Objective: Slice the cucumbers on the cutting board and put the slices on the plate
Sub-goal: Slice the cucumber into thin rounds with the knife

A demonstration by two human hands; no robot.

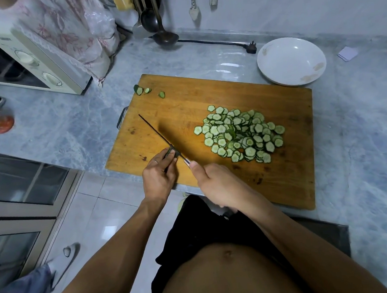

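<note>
Left hand (159, 175) pinches a short dark-green cucumber stub (171, 151) near the front-left corner of the worn wooden cutting board (293, 176). Right hand (216, 184) wraps the handle of a thin, dark-bladed knife (158, 133), its edge resting against the stub. Slicing looks nearly finished: a heap of thin, pale, scallop-edged cucumber slices (239, 132) lies mid-board, and three trimmed end pieces (148, 91) sit at the back-left corner. Beyond the back-right corner, on the grey marbled tabletop (72, 132), the glossy white round plate (291, 61) holds no slices.
</note>
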